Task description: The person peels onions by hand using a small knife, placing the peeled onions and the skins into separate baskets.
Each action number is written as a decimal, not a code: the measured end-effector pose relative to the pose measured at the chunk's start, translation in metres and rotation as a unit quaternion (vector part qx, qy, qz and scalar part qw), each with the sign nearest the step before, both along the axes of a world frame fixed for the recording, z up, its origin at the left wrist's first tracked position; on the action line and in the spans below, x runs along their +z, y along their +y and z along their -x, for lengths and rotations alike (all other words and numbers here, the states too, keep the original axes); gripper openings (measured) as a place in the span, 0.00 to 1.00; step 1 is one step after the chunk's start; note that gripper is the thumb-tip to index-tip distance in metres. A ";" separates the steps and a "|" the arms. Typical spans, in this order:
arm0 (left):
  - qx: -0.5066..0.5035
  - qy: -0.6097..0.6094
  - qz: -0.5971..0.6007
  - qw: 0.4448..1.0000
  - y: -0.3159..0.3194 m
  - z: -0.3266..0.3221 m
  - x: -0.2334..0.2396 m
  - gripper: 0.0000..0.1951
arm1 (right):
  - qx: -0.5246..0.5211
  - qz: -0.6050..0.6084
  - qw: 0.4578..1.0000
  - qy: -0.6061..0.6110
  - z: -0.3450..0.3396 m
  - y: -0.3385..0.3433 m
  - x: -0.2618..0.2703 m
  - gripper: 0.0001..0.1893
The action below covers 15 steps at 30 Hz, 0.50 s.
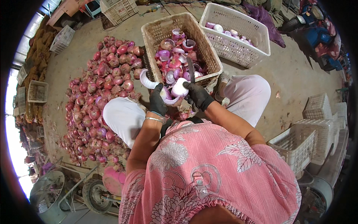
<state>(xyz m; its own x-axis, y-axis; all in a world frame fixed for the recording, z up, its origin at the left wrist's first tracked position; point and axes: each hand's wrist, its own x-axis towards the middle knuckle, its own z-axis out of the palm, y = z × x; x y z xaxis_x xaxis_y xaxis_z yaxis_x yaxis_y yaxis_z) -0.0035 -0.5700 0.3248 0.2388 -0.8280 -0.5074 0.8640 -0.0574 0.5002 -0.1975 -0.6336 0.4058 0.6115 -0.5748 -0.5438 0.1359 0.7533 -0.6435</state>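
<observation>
My left hand (158, 100), in a dark glove, grips loosened layers of a red onion (148, 79); one curved piece sticks out to the left. My right hand (199, 95), gloved too, holds a knife whose dark blade (191, 70) points up and away from me, while its thumb and finger touch the white peeled onion (179, 88) between both hands. Just beyond them, a dirty plastic crate (216, 71) contains purple onion layers and skins (174, 63). Some peeled onions (218, 28) lie in the whiter crate (237, 42) beyond it to the right.
A large heap of unpeeled red onions (93, 112) covers the floor on my left. Stacked plastic crates (296, 145) stand at the right, a wheel (98, 196) and a pink basin (114, 179) at the lower left. A purple mesh sack (265, 22) lies beside the whiter crate.
</observation>
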 end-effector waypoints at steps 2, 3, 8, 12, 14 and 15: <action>-0.004 -0.005 0.018 1.000 0.001 0.005 0.014 0.20 | 0.009 0.033 0.999 0.011 0.003 -0.005 0.000 0.18; -0.023 0.026 0.032 0.999 0.000 0.004 0.016 0.21 | 0.018 0.037 0.999 0.008 0.005 -0.006 0.000 0.18; -0.071 0.050 0.058 0.995 0.011 0.033 0.108 0.18 | 0.022 0.070 0.994 0.084 0.014 -0.031 -0.011 0.15; -0.023 0.017 0.082 0.996 0.013 0.010 0.045 0.17 | -0.206 0.031 0.931 -0.301 0.032 -0.098 0.006 0.23; -0.029 -0.049 0.005 0.998 0.002 0.022 0.066 0.17 | -0.197 0.048 0.944 -0.261 0.056 -0.112 0.041 0.19; -0.038 -0.028 0.014 0.999 0.002 0.024 0.069 0.16 | -0.082 0.295 0.950 -0.053 0.056 -0.100 0.028 0.18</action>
